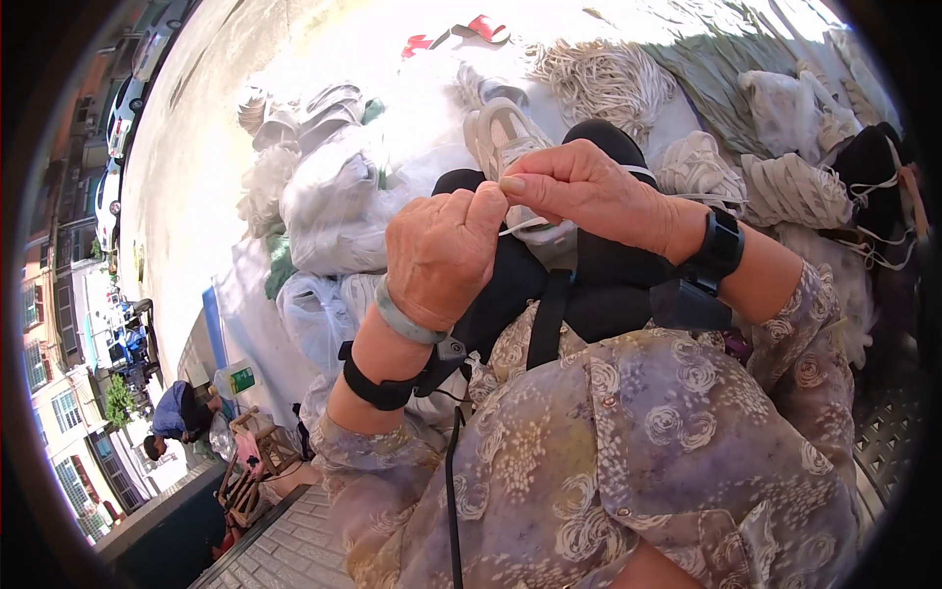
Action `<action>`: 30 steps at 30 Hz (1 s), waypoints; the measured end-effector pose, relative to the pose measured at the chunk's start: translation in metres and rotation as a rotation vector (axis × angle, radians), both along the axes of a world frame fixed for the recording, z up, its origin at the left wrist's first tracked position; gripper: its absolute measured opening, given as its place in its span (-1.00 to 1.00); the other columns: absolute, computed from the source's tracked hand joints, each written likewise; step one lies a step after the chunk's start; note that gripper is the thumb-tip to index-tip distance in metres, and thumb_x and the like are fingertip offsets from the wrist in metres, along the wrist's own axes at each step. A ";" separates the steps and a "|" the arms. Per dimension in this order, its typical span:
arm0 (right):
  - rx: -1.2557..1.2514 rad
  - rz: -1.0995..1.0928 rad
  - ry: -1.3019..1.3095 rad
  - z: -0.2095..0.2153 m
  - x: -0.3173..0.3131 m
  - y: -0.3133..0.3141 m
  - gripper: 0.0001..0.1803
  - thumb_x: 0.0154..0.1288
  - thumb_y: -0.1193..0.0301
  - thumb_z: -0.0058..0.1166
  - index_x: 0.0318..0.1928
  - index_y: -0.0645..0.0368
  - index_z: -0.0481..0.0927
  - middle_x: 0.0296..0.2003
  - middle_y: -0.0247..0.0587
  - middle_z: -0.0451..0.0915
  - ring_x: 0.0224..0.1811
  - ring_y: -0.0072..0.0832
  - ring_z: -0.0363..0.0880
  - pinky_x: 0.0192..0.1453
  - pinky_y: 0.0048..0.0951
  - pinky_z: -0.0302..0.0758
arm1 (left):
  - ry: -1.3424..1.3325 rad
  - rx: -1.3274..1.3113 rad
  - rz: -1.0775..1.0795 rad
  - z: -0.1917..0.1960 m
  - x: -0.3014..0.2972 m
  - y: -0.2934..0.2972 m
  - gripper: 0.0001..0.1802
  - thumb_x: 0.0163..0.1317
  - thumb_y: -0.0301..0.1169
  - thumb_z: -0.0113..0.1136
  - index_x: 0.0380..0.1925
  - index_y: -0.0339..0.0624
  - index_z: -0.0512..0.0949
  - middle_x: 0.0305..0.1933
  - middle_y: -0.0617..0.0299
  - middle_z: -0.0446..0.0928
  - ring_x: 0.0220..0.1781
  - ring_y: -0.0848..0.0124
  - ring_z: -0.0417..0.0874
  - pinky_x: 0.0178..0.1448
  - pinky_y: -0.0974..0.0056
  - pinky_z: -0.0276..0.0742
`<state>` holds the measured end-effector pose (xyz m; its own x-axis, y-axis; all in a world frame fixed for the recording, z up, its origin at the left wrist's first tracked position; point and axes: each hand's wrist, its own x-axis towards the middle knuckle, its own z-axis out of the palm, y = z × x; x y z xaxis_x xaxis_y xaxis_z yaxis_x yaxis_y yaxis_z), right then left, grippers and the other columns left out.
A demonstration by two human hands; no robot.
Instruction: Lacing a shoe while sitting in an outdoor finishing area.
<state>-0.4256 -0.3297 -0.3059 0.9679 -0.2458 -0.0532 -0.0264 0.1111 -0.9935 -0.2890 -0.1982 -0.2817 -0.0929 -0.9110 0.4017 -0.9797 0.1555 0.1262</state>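
Note:
My left hand (442, 250) is closed, its thumb and index finger pressed together in front of my lap. Against it, the fingertips of my right hand (594, 196) pinch at the same spot. A thin white cord (520, 228) comes out under the hands, and a piece of white strand also shows beyond my right hand. The exact part between my fingertips is too small to make out. Behind the hands, a pale sneaker (505, 128) shows between my black-clad knees.
A heap of loose white cords (603, 83) lies ahead. At right are wound white cord bundles (800, 188) and a black bag (868, 172). White plastic bags (339, 206) fill the left side. Farther left, a person (177, 412) bends near a wooden chair (260, 452).

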 end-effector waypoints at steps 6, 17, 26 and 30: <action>-0.151 -0.027 0.044 -0.025 -0.031 -0.020 -0.80 0.31 0.36 0.02 -0.31 0.26 0.56 -0.59 -0.59 0.37 -0.51 -0.83 0.23 -0.47 -0.70 0.22 | -0.010 0.061 -0.010 -0.026 -0.006 0.005 -0.86 -0.02 -0.49 0.21 -0.43 -0.17 0.46 -0.62 0.23 0.37 -0.59 0.26 0.46 -0.53 0.20 0.31; 0.344 0.247 0.227 -0.031 -0.034 -0.014 -0.73 0.35 0.31 -0.08 -0.13 0.24 0.54 -0.49 -0.39 0.53 -0.56 -0.74 0.40 -0.47 -0.63 0.35 | 0.014 0.015 -0.154 -0.039 -0.022 -0.003 -0.86 -0.08 -0.48 0.19 -0.47 -0.17 0.45 -0.64 0.30 0.32 -0.60 0.38 0.43 -0.53 0.29 0.26; -0.208 -0.010 0.388 -0.003 -0.051 -0.124 -0.84 0.31 0.36 -0.07 -0.27 0.16 0.52 -0.60 -0.47 0.49 -0.67 -0.85 0.34 -0.63 -0.79 0.26 | 0.139 0.027 -0.025 -0.060 -0.009 -0.008 -0.80 -0.05 -0.47 0.27 -0.40 -0.20 0.48 -0.53 0.23 0.46 -0.54 0.30 0.50 -0.49 0.27 0.35; -0.329 -0.469 0.330 0.052 -0.104 -0.263 -0.84 0.28 0.38 -0.02 -0.24 0.21 0.51 -0.59 -0.37 0.47 -0.69 -0.66 0.35 -0.68 -0.57 0.27 | 0.435 0.098 0.199 -0.082 0.000 -0.002 -0.89 0.01 -0.51 0.22 -0.42 -0.19 0.52 -0.49 0.19 0.48 -0.52 0.22 0.51 -0.46 0.27 0.42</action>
